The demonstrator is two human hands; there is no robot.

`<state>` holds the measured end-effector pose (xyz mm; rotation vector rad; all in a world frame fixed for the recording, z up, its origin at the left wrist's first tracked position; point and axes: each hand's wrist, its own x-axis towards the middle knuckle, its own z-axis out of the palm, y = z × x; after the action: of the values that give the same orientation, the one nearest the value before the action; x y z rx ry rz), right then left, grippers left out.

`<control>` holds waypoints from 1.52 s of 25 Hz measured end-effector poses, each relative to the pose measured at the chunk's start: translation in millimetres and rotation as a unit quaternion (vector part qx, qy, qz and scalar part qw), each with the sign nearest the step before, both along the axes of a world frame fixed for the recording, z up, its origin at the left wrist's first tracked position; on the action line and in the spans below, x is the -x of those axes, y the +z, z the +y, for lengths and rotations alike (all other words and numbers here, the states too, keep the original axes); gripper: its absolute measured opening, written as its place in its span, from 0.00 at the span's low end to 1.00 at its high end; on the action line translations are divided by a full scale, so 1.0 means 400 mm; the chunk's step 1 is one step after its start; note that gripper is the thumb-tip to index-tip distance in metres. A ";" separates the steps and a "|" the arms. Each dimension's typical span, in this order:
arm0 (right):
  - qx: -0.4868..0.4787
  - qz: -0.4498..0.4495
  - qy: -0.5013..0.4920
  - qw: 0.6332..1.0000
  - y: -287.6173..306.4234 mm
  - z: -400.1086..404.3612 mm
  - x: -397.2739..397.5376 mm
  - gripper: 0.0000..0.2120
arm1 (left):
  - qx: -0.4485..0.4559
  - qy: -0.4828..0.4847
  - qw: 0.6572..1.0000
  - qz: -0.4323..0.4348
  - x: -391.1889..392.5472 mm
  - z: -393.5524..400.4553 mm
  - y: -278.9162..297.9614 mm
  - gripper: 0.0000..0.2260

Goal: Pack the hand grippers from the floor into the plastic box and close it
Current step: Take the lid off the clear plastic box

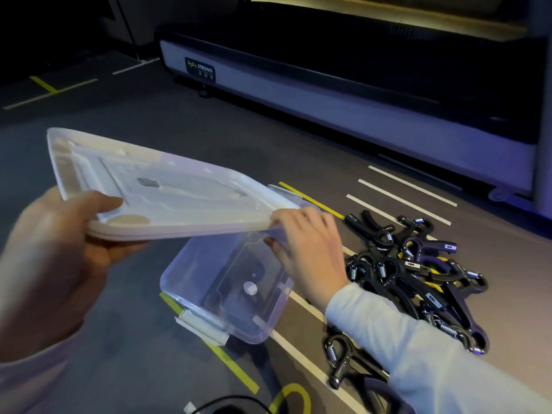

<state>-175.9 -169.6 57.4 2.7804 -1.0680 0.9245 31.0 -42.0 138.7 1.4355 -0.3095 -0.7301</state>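
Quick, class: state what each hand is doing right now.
Left hand: grips the near edge of the lid.
Right hand: holds the lid's right edge, above the open plastic box.

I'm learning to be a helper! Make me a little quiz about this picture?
1. True or false: the lid is off the plastic box.
2. Which hands hold the lid? A) left hand only B) right hand only C) both
3. Fill in: the hand grippers lie on the ____, right of the box.

Key: 1 true; 2 C; 3 floor.
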 end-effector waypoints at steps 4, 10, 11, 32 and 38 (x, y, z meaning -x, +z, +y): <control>0.009 -0.101 0.054 0.993 0.054 -0.042 0.013 0.07 | 0.093 -0.042 0.993 0.056 -0.038 -0.009 -0.020 0.16; -0.152 -0.257 -0.005 0.954 0.086 -0.068 0.052 0.10 | 0.081 -0.014 0.996 0.017 0.040 -0.030 -0.026 0.20; -0.202 -0.296 -0.027 0.933 0.084 -0.082 0.065 0.09 | 0.032 -0.006 0.999 -0.008 0.071 -0.037 -0.051 0.22; -0.252 -0.403 -0.336 0.813 -0.005 0.114 0.803 0.06 | -0.129 -0.424 0.693 -0.569 0.328 -0.095 -0.342 0.34; -0.262 -0.446 -0.347 0.782 -0.044 0.163 0.871 0.18 | -0.027 -0.516 0.656 -0.551 0.497 -0.235 -0.250 0.40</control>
<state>-524.2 -104.3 39.8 1.7272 -2.5386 2.0590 -167.8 -136.1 38.7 1.5393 -2.2166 -0.6103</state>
